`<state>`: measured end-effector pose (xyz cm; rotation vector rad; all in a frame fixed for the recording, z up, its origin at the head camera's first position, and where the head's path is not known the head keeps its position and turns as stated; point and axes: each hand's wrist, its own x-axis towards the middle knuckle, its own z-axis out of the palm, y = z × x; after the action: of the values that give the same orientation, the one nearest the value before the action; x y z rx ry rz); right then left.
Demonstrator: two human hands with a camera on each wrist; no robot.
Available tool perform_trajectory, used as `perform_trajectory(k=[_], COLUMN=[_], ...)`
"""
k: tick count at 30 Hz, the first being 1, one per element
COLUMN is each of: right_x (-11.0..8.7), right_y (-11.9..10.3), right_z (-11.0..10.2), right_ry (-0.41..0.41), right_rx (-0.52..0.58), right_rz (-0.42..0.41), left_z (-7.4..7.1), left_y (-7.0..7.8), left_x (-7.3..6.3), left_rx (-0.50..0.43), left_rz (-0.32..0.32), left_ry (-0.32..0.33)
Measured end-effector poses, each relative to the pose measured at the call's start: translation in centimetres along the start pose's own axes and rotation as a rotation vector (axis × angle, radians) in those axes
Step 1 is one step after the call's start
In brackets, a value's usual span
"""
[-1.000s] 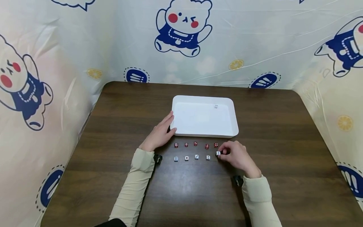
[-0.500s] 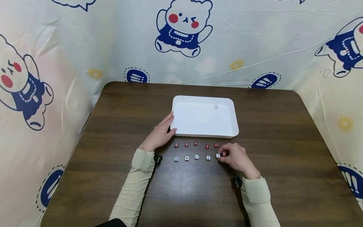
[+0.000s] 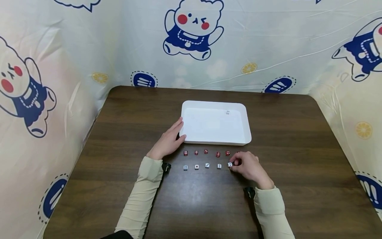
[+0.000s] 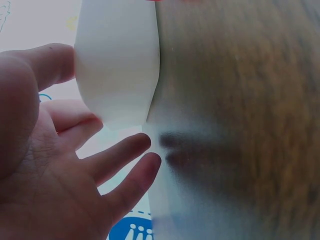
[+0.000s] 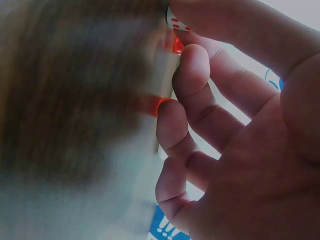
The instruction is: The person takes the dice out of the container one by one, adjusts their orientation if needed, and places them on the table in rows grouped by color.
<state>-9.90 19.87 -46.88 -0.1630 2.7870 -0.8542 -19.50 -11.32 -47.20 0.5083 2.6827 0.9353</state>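
My right hand (image 3: 249, 167) pinches a white die (image 3: 229, 164) at the right end of a row of white dice. In the right wrist view that die (image 5: 177, 24), with red pips, shows under the thumb, and the other fingers curl loosely. Above the row lies a line of red dice (image 3: 218, 154); one at its right end is mostly hidden behind the right hand. My left hand (image 3: 167, 140) rests at the near left corner of a white tray (image 3: 215, 132). Its thumb touches the front side and its straight fingers lie along the left side.
In the tray's far right part lies a small white dotted piece (image 3: 227, 112), likely dice. All of this stands on a dark wooden table (image 3: 134, 113). A printed plastic sheet (image 3: 268, 39) hangs around the table's back and sides.
My right hand has brought the white die slightly nearer to me, level with the white row. A red die now peeks out beyond its fingers. The left hand has stayed at the tray.
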Motion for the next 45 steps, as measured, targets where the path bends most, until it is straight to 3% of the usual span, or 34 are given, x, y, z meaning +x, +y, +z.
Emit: perform_trajectory(k=[8, 14, 22, 34, 39, 45], right_x=[-0.3, -0.4, 0.3, 4.3, 6.5, 9.2], right_y=[0.1, 0.3, 1.4, 1.4, 2.3, 3.2], right_z=[-0.3, -1.9, -5.7, -11.8, -12.3, -11.6], right_ry=[-0.033, -0.058, 0.032, 0.136, 0.166, 0.167], right_rx=[0.001, 0.006, -0.024, -0.027, -0.004, 0.004], right_rz=[-0.011, -0.013, -0.010, -0.059, -0.089, -0.065], left_z=[0.1, 0.1, -0.1, -0.9, -1.1, -1.4], left_y=[0.1, 0.1, 0.0, 0.4, 0.7, 0.9], left_x=[0.2, 0.1, 0.1, 0.2, 0.2, 0.3], left_rx=[0.002, 0.002, 0.006, 0.142, 0.196, 0.261], left_rz=[0.002, 0.002, 0.018, 0.025, 0.020, 0.020], left_ry=[0.003, -0.005, -0.010, -0.053, -0.057, -0.076])
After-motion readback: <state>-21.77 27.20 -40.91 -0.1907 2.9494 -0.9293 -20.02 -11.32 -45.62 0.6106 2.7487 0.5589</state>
